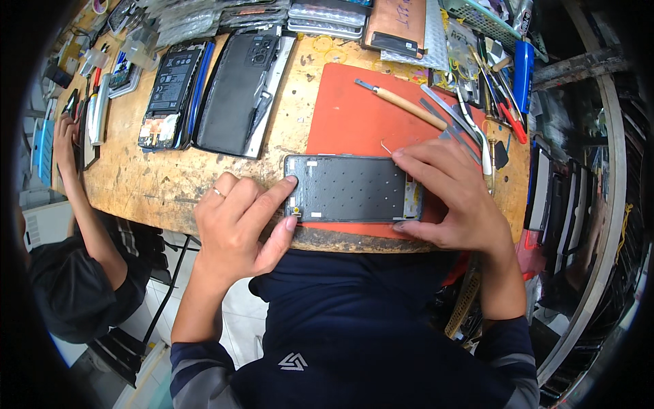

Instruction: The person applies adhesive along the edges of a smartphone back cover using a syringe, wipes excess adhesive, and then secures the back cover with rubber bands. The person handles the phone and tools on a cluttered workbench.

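A dark phone screen frame (354, 187) lies lengthwise at the bench's front edge, partly on an orange mat (347, 102). Its dull face carries rows of small dots and several white patches. My left hand (238, 215) holds its left end, index fingertip and thumb at that edge, the other fingers curled. At the opposite end, my right hand (453, 194) grips it between the thumb below and the fingers above. Beyond it on the mat rest a wooden-handled blade (402, 104) and several metal tools (453, 112).
Left of the mat lie a phone back cover (238, 88) and an opened phone (170, 92) with its battery showing. Bagged parts (187, 24) are stacked at the back. A blue marker (522, 75) stands among tools at the right. Another person's hand (66, 143) rests at the bench's left end.
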A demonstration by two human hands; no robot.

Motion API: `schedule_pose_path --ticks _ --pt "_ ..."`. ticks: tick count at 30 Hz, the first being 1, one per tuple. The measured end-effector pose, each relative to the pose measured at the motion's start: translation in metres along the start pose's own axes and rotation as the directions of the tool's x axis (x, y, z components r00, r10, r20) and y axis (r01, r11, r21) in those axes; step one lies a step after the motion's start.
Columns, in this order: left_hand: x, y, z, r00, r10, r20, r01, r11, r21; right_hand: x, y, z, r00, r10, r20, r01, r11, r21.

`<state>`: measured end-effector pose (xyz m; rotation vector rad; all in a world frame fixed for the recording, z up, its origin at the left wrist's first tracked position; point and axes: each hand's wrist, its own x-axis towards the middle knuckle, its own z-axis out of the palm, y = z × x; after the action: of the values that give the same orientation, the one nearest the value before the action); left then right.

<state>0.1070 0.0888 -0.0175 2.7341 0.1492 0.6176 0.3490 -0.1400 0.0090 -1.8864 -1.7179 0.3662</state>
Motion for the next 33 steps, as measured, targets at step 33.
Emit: schedule_pose_path --ticks 33 --pt "0.01 0.007 0.004 0.98 -0.06 0.192 0.012 0.97 0.243 0.026 -0.016 0.044 0.983 -0.132 -0.129 0.103 0.973 -0.208"
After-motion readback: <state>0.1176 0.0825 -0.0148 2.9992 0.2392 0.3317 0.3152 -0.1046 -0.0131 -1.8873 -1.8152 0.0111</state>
